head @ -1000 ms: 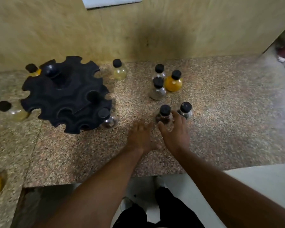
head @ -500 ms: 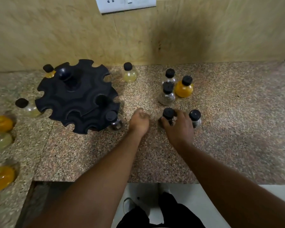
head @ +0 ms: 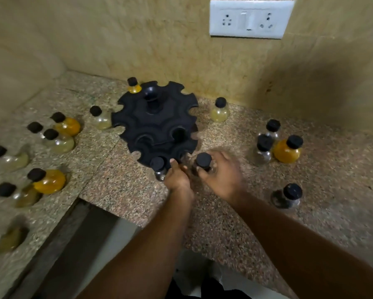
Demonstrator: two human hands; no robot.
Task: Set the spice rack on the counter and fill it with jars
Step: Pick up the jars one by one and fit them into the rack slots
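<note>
Spice rack (head: 155,126) stands on the counter (head: 332,169), the left hand (head: 177,179) touching its front rim, grip unclear, apparently steadying it while the right hand (head: 221,178) grips a jar (head: 203,162) for loading.

One black spice rack (head: 155,126); two hands, a left hand (head: 177,178) and a right hand (head: 222,180); seventeen black-capped jars (head: 286,152): on the tabletop (head: 224,223), eight left of the rack, one behind it and five to its right; two in its slots; one held jar (head: 203,160) in the right hand; one white socket plate (head: 251,18).
</note>
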